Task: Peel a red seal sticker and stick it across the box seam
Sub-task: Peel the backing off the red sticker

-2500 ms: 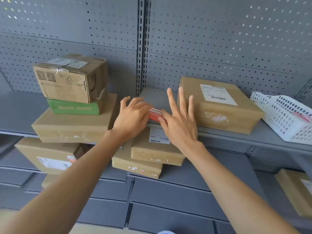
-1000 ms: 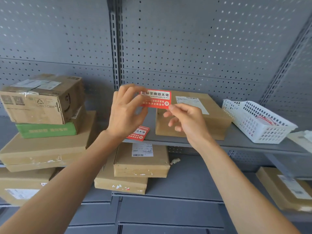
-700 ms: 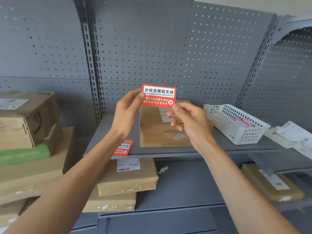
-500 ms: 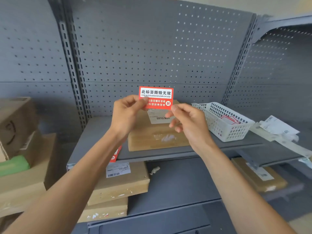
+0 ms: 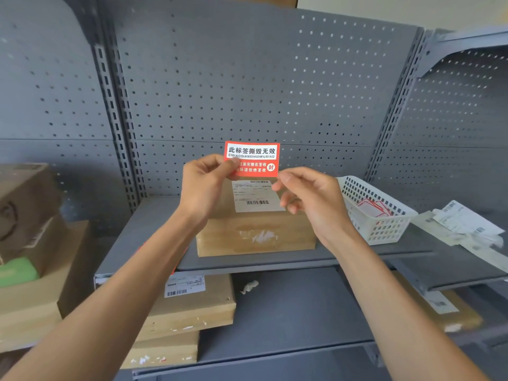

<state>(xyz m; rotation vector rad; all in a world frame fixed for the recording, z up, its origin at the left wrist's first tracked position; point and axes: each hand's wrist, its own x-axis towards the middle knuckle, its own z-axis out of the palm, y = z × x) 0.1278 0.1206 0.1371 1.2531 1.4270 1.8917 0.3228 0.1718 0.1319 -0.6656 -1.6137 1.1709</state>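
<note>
Sticker (image 5: 252, 158) raised slightly, pinched between both hands, seemingly unpeeled.

Soft, even light fills the scene, brightest at the upper right. The red seal sticker (image 5: 252, 158) reads sharp. Boxes at the left edge (image 5: 24, 204) blur, and the shelf uprights (image 5: 115, 114) bow with wide-angle distortion.

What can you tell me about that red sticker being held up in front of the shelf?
The red seal sticker is a small flat rectangle, red with a white band of dark characters on top and white print below. It is held upright in the air, facing the camera, above the brown box. The left hand pinches its lower left edge; the right hand fingertips meet its lower right corner. It looks like thin paper.
</note>
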